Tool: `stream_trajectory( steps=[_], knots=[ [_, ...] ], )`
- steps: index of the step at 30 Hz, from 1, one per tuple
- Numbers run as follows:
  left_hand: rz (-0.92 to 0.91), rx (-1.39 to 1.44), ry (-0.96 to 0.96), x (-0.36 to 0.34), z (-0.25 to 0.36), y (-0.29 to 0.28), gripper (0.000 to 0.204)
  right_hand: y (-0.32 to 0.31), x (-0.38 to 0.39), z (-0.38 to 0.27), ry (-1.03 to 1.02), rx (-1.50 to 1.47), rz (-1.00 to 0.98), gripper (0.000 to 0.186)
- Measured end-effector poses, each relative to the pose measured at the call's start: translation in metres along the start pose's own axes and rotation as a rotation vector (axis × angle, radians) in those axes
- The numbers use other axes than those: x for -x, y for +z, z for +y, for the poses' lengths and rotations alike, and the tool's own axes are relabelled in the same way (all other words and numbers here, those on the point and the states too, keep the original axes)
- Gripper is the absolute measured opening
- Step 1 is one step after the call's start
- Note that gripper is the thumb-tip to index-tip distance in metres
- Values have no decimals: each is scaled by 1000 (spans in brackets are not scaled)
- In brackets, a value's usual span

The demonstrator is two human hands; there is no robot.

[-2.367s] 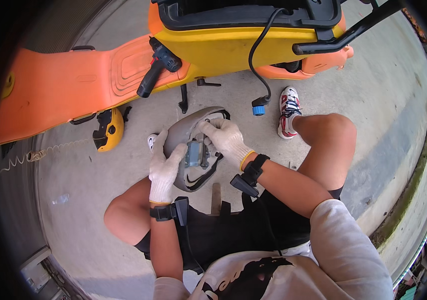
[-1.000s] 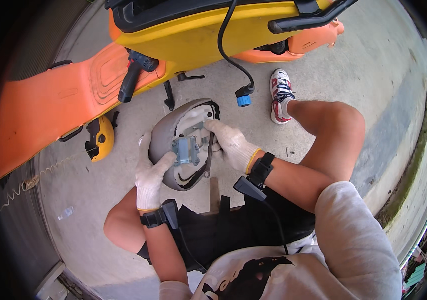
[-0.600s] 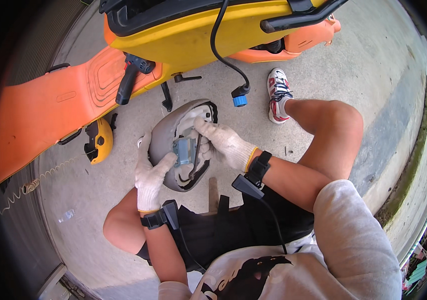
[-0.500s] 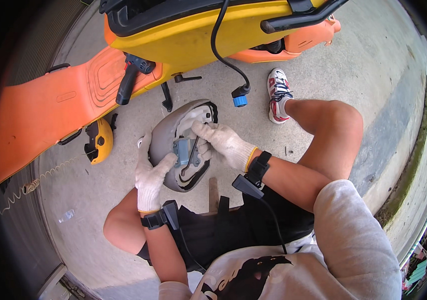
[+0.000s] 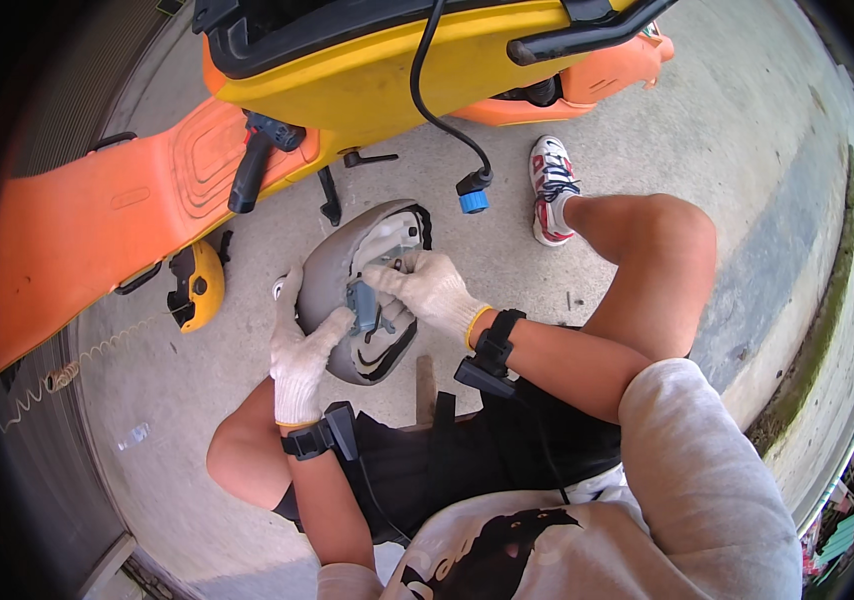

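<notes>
A grey oval shell [image 5: 321, 290] with a pale inner side and black edging is held between my gloved hands. My left hand [image 5: 298, 345] grips its left side, thumb on the near rim by a blue-grey metal bracket [image 5: 361, 305] inside it. My right hand [image 5: 422, 285] is over the shell's inside, thumb and index finger pinched at the bracket's upper part around a thin dark piece, partly hidden by the fingers. A thin dark strip or rod runs down beside the bracket.
A yellow and orange scooter [image 5: 147, 190] spans the top, a cordless drill [image 5: 257, 160] lying on it and a cable with blue connector [image 5: 472, 200] hanging. A yellow part [image 5: 205, 285] and coiled hose [image 5: 62, 373] are left. My right foot [image 5: 552, 190] is right of the shell.
My right hand has moved left across the shell's inside, from its right rim onto the bracket, its fingers now covering the bracket's top. My left hand stays on the shell.
</notes>
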State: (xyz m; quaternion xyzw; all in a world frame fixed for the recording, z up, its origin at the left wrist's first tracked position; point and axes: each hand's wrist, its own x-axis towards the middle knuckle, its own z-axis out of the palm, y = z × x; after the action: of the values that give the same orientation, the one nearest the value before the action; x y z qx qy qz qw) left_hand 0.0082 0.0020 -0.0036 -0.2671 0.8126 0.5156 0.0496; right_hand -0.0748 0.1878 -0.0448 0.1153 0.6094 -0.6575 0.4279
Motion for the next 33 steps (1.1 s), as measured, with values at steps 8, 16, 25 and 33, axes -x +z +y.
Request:
stream_trajectory(
  steps=[8, 16, 25, 33],
  knots=[
    [-19, 21, -46, 5, 15, 3, 89, 3, -8, 7, -7, -3, 3, 49],
    [-33, -42, -5, 4, 5, 0, 87, 6, -9, 11, 33, -76, 38, 45],
    [-24, -117, 57, -2, -10, -2, 88, 4, -15, 14, 66, -101, 27, 52],
    [-39, -46, 16, 0, -4, -1, 88, 5, -10, 10, 69, -157, -12, 52]
  ],
)
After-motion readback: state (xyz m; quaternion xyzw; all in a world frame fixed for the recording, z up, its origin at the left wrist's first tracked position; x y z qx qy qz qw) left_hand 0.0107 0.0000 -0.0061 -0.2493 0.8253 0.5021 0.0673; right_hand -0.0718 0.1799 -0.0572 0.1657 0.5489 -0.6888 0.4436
